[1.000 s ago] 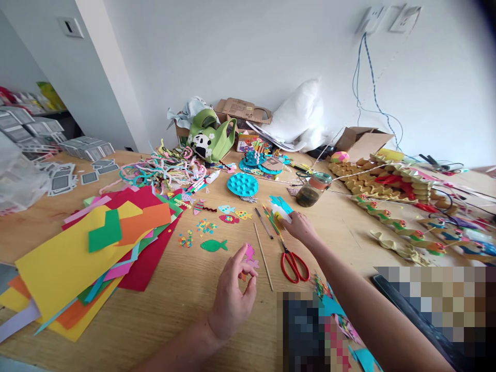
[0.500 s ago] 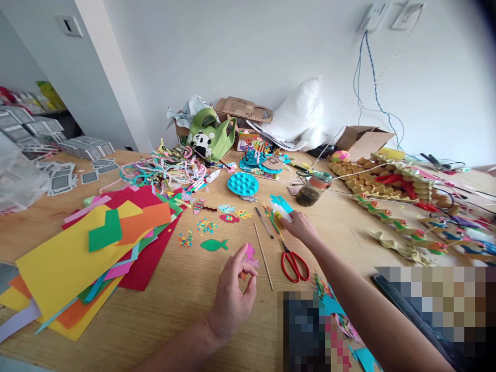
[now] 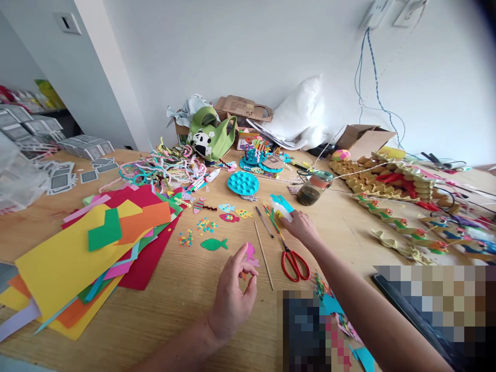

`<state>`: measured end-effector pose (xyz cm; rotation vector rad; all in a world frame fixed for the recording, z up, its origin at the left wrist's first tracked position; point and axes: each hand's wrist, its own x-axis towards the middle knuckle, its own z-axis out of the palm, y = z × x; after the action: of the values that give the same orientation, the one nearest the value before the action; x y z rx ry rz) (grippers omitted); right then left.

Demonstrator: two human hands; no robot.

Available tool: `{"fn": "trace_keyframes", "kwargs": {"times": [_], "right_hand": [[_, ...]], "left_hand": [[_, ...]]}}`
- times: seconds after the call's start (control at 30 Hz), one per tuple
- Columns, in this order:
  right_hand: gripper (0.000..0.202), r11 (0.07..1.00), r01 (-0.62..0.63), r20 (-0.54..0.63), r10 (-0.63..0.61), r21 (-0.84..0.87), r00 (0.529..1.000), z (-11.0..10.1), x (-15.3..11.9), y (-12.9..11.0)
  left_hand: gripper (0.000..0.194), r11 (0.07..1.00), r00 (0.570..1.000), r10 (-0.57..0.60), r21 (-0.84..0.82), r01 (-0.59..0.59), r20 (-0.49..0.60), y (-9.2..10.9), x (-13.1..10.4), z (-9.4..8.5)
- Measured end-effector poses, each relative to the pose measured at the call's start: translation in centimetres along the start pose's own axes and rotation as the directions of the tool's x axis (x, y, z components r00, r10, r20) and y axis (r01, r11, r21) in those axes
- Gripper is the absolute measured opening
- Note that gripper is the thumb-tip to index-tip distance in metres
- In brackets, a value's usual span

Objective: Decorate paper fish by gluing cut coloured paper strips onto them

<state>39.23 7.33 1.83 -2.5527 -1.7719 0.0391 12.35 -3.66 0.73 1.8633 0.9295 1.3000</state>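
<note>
My right hand (image 3: 302, 226) is closed around a white bottle with a yellow label (image 3: 281, 213), which looks like a glue bottle and lies near blue paper strips (image 3: 277, 199). Loosely curved above the table, my left hand (image 3: 234, 294) holds nothing that I can see; its fingers are apart. Just beyond its fingertips are pink paper fish (image 3: 250, 251), and part of an orange piece shows between thumb and finger. A green paper fish (image 3: 214, 244) lies to the left. Between the hands are a wooden stick (image 3: 264, 256), a pen (image 3: 264, 222) and red-handled scissors (image 3: 295, 264).
Coloured paper sheets (image 3: 58, 258) are heaped at the left. Farther back sit a blue scalloped disc (image 3: 243, 184), decorated paper fish (image 3: 229, 218), paper confetti (image 3: 206, 225) and a glass jar (image 3: 310, 191). Egg-carton strips (image 3: 391, 181) fill the right side. A green panda bag (image 3: 213, 134) stands behind.
The right hand and the bottle have shifted very slightly. My left hand stays in the same pose and place.
</note>
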Motion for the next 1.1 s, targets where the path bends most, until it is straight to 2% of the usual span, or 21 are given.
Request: {"fn": "trace_keyframes", "kwargs": {"times": [1.1], "right_hand": [[0.038, 0.998, 0.013, -0.072, -0.017, -0.057, 0.997, 0.26, -0.38, -0.17]], "left_hand": [[0.066, 1.000, 1.000, -0.012, -0.028, 0.012, 0.005, -0.13, -0.16, 0.14]]}}
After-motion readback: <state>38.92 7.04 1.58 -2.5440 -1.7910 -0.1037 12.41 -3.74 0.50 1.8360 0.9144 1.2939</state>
